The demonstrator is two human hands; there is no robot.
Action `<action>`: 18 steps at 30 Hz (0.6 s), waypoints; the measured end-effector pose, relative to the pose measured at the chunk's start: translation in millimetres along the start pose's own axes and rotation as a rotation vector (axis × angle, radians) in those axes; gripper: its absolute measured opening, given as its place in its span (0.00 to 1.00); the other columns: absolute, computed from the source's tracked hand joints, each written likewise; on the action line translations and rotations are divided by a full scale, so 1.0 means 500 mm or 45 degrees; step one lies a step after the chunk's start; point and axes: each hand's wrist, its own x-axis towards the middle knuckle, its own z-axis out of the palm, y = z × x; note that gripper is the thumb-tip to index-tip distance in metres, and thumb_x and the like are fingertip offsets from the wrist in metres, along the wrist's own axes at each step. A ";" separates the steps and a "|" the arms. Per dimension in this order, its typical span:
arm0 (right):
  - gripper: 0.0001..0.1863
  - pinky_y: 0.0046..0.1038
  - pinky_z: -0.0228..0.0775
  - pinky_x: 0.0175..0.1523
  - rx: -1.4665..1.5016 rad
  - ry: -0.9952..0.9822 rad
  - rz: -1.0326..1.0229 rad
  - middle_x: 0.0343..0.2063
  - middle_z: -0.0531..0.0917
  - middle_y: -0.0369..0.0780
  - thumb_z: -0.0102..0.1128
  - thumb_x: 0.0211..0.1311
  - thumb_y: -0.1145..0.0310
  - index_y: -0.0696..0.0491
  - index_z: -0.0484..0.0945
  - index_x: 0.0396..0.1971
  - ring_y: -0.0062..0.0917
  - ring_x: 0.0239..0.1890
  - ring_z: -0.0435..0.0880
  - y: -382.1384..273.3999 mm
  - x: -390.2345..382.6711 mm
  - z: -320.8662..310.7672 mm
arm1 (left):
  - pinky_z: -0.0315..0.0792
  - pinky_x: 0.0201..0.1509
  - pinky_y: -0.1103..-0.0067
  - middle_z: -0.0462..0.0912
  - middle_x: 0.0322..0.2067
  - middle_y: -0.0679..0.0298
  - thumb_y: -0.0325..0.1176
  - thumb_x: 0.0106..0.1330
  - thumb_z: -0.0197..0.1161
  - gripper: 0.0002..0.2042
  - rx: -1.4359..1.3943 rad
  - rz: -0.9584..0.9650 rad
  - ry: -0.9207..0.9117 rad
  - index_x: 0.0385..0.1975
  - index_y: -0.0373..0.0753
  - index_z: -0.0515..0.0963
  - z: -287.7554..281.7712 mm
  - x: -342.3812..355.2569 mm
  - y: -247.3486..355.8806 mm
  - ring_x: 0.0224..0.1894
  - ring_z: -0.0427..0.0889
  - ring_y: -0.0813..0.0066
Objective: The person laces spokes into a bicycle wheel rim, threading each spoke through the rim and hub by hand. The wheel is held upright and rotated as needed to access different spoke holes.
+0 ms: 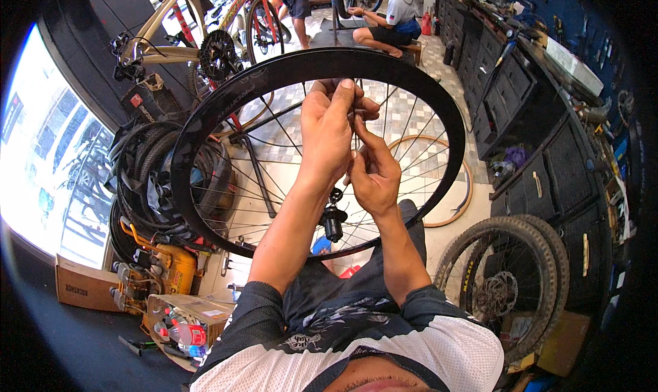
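A black deep-rimmed bicycle wheel (445,152) lies tilted in front of me, its black hub (334,222) hanging below my hands among thin spokes. My left hand (329,121) is high on the wheel, thumb and fingers closed round a spoke just under the upper rim. Lower and to the right, my right hand (375,176) is closed on what looks like the same spoke (355,138), its fingertips partly hidden by my left hand.
Bicycles (219,53) stand behind at left, above coiled tires (140,169), a yellow compressor (168,268) and an open carton (171,303). A crouching person (401,11) and a standing person (291,1) are at the back. Dark tool cabinets (521,145) line the right, with knobbly wheels (548,248) below.
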 end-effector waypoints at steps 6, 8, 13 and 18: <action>0.29 0.18 0.72 0.36 -0.021 -0.027 -0.032 0.56 0.86 0.43 0.56 0.63 0.85 0.58 0.75 0.66 0.10 0.31 0.77 0.001 0.001 -0.006 | 0.83 0.42 0.72 0.78 0.34 0.61 0.34 0.80 0.56 0.09 -0.013 0.009 -0.009 0.44 0.34 0.69 -0.002 -0.002 -0.004 0.34 0.84 0.72; 0.29 0.17 0.72 0.37 -0.023 -0.027 -0.037 0.55 0.86 0.43 0.56 0.63 0.85 0.57 0.75 0.66 0.10 0.33 0.78 0.001 0.001 -0.007 | 0.83 0.42 0.70 0.78 0.34 0.61 0.34 0.79 0.56 0.09 -0.022 0.015 -0.009 0.44 0.34 0.69 -0.002 -0.003 -0.006 0.34 0.84 0.70; 0.29 0.17 0.72 0.38 -0.058 -0.025 -0.046 0.56 0.85 0.44 0.56 0.63 0.85 0.57 0.75 0.66 0.10 0.34 0.78 -0.003 -0.002 -0.005 | 0.82 0.42 0.70 0.80 0.33 0.58 0.35 0.79 0.55 0.10 -0.010 -0.002 0.013 0.43 0.33 0.69 0.004 -0.004 0.000 0.33 0.84 0.68; 0.28 0.18 0.72 0.36 -0.086 0.037 -0.114 0.55 0.86 0.43 0.57 0.65 0.84 0.57 0.75 0.66 0.11 0.32 0.78 0.005 -0.001 0.007 | 0.82 0.42 0.71 0.82 0.30 0.54 0.35 0.78 0.54 0.11 0.033 -0.020 0.014 0.41 0.32 0.69 0.003 -0.005 0.000 0.32 0.84 0.66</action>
